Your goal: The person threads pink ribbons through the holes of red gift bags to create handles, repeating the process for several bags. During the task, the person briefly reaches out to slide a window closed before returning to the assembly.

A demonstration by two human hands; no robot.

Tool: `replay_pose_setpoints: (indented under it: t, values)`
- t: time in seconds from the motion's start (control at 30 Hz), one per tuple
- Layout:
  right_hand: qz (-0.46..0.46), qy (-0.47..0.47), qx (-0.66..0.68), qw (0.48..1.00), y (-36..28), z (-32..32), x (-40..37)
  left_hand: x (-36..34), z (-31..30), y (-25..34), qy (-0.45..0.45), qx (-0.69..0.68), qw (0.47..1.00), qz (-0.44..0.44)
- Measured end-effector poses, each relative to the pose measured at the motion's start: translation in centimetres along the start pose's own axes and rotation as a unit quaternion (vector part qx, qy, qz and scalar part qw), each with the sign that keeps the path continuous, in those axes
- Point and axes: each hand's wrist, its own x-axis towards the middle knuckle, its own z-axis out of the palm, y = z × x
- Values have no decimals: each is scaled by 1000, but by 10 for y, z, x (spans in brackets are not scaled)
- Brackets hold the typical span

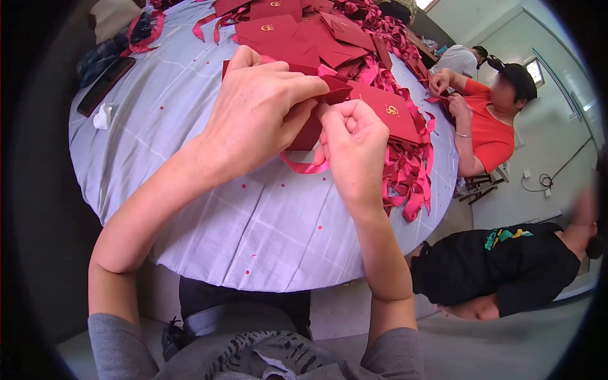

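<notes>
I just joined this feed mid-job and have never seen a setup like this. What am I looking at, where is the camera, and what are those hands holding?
There is no machine here: one camera worn on a person's head looks forward and down through a wide lens. The left hand and right hand are that person's own. Both pinch a red folded paper piece, with a pink ribbon loop hanging below it. Under them is a round table with a pale cloth. Flat red envelopes with gold emblems lie at the far side, a ribbon pile at the right edge. A person in orange works at the table's right side.
</notes>
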Motion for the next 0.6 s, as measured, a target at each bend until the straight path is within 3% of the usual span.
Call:
replay_pose_setpoints:
  t: [0.07, 0.13, 0.17, 0.2, 0.27, 0.3, 0.33, 0.4, 0.47, 0.5, 0.53, 0.57, 0.6]
  values:
    - [9, -2, 1, 1000, 2, -1, 1, 0, 0, 1, 1, -1, 1000, 1]
    - [-94, 40, -127, 987, 17, -1, 4, 0, -1, 2, 1, -3, 1000, 5]
    - [-214, 80, -204, 952, 25, 3, 4, -1, -1, 4, -1, 4, 1000, 4]
    - [-217, 82, -208, 950, 21, 1, 3, 0, -1, 4, -4, 11, 1000, 2]
    - [-161, 51, -218, 961, 10, 0, -1, -1, 2, 3, 16, 2, 1000, 22]
    - [-74, 18, -147, 986, 9, -5, 2, -2, 2, 3, 19, 9, 999, 29]
    - [-74, 19, -148, 986, 7, -7, 2, -2, 3, 4, 22, 16, 999, 37]
    - [67, -32, 40, 996, 0, -9, 3, -2, 3, 4, 23, 17, 999, 39]
    - [54, -34, 46, 997, 1, -7, 0, -2, 4, 5, 23, 18, 999, 41]
    - [-92, 10, -117, 989, 6, -6, 1, -2, 5, 5, 24, 17, 999, 45]
    - [-233, 52, -274, 932, 10, -3, 1, -2, 5, 5, 25, 16, 998, 49]
    - [-270, 73, -346, 895, 11, -2, -1, -3, 5, 5, 24, 16, 998, 48]
    - [-269, 74, -347, 896, 12, -3, -1, -4, 5, 5, 23, 17, 998, 47]
